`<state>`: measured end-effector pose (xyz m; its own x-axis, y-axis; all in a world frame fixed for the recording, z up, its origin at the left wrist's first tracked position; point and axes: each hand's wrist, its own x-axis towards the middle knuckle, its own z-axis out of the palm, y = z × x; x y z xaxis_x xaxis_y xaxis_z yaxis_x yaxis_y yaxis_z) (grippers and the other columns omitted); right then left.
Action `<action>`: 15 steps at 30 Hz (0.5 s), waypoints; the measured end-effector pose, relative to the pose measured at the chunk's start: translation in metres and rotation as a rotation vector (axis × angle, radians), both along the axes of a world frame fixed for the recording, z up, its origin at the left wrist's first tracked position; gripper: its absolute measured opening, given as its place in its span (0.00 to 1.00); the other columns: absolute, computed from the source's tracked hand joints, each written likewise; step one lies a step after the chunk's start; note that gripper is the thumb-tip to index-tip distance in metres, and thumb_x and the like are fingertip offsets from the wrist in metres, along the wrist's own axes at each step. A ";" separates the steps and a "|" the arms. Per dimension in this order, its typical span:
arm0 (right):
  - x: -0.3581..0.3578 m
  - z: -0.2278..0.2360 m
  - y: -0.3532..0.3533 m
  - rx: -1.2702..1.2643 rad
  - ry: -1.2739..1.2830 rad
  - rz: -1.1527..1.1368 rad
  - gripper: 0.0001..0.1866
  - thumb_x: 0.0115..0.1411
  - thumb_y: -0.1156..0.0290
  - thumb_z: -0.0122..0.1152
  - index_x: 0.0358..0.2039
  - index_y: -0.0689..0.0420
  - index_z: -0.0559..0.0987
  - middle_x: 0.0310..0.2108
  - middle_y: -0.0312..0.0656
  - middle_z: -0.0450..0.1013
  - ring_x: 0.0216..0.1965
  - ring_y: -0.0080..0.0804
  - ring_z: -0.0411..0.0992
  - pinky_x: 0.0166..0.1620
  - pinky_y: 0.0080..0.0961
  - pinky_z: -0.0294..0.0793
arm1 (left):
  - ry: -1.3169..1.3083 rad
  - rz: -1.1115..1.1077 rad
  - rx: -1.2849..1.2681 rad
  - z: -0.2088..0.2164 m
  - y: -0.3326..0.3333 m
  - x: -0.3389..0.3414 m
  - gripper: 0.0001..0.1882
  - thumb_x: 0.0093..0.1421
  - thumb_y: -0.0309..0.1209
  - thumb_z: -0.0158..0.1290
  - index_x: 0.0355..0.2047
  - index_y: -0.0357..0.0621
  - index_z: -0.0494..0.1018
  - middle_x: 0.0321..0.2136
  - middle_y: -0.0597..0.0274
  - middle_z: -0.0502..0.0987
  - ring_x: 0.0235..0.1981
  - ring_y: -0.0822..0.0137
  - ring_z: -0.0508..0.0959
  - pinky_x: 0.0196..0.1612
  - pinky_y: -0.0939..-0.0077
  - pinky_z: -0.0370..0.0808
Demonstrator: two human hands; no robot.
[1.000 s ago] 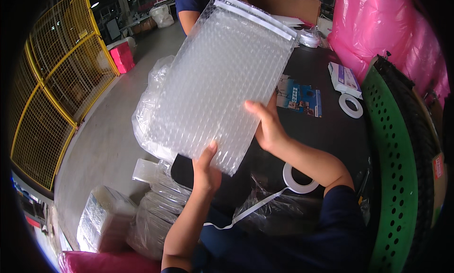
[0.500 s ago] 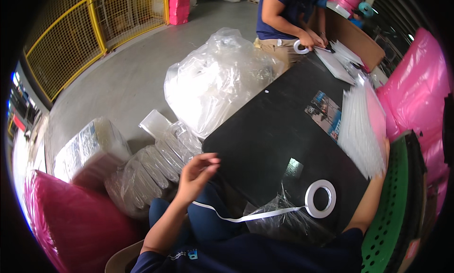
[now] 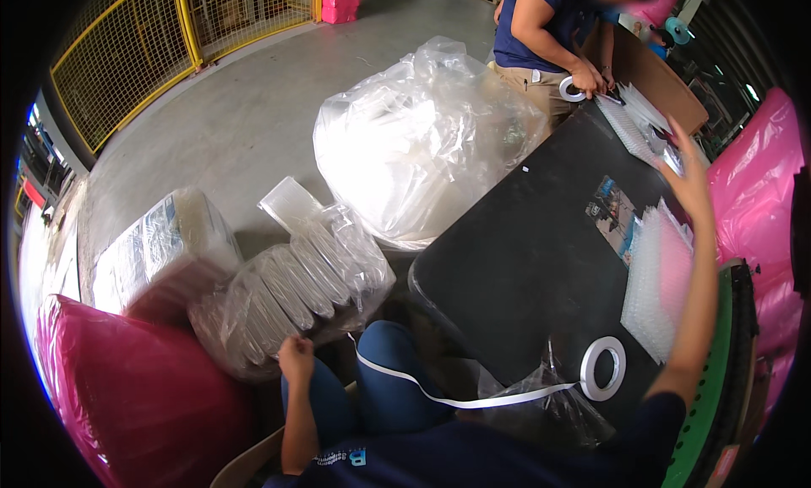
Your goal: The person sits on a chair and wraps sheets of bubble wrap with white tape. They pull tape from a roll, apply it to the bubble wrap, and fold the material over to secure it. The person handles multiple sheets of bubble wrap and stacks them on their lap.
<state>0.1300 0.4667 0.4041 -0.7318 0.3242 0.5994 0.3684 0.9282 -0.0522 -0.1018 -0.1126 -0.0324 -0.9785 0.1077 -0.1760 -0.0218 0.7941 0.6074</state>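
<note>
Two hands are apart: the left hand [image 3: 296,359], fingers curled together, touches a clear bag of plastic trays [image 3: 291,289] on the floor beside the desk [image 3: 524,268]; the right hand [image 3: 691,184], fingers spread, hovers above stacked bubble-wrap sleeves [image 3: 659,281] near a tape roll [image 3: 603,368].

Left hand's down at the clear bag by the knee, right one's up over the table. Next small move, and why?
Probably the left hand closes on the clear bag of stacked sleeves and draws one out: it rests at the bag's lower edge, holding nothing visible. The right hand is raised, open and empty, above the bubble-wrap stack.
</note>
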 end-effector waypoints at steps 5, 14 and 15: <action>-0.244 -0.105 0.031 -0.737 -0.080 -0.159 0.73 0.35 0.39 0.73 0.66 0.65 0.35 0.68 0.58 0.38 0.68 0.44 0.42 0.66 0.34 0.46 | 0.111 -0.421 0.239 -0.010 0.038 0.008 0.12 0.50 0.28 0.58 0.37 0.43 0.75 0.30 0.57 0.76 0.33 0.57 0.77 0.37 0.66 0.74; -0.442 -0.254 -0.151 -0.431 -0.072 0.314 0.04 0.46 0.76 0.54 0.22 0.62 0.76 0.24 0.53 0.74 0.28 0.50 0.74 0.33 0.43 0.73 | 0.038 0.035 0.780 -0.011 0.056 -0.071 0.36 0.50 0.28 0.64 0.57 0.45 0.60 0.47 0.55 0.70 0.46 0.61 0.72 0.44 0.68 0.74; -0.440 -0.251 -0.203 -0.289 -0.172 0.460 0.04 0.48 0.76 0.52 0.21 0.63 0.74 0.25 0.55 0.73 0.29 0.51 0.73 0.34 0.42 0.73 | 0.098 0.009 0.793 0.029 0.084 -0.094 0.45 0.49 0.28 0.65 0.63 0.46 0.51 0.54 0.52 0.64 0.51 0.56 0.68 0.43 0.68 0.75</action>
